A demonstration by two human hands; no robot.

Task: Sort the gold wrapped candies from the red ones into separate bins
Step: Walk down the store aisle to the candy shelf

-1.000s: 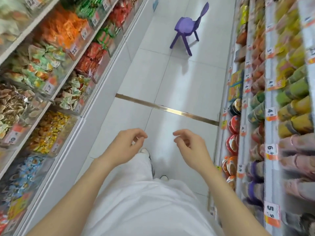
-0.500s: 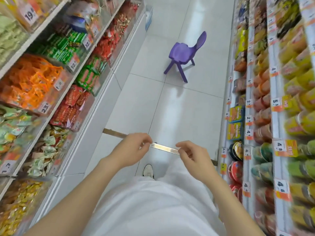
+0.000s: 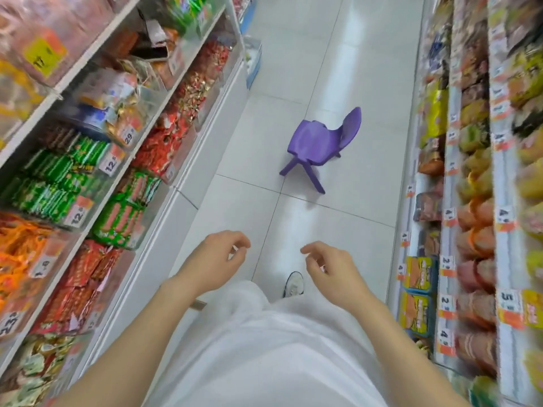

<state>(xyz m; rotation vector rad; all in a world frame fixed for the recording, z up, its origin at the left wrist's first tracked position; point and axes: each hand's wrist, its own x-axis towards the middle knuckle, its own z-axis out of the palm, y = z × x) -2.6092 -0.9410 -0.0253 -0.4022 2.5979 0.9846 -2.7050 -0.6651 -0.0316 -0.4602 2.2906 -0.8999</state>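
Two bare hands hover on the near side of the purple chair (image 3: 320,141), well apart from it. Left hand (image 3: 214,261) and right hand (image 3: 333,270): fingers loosely curled, holding nothing. Red and gold candies (image 3: 197,83) fill a clear shelf bin left of the chair, blurred.

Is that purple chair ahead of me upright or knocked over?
Upright. The purple chair stands with its legs down on the floor, its seat facing up and its backrest rising on the right.
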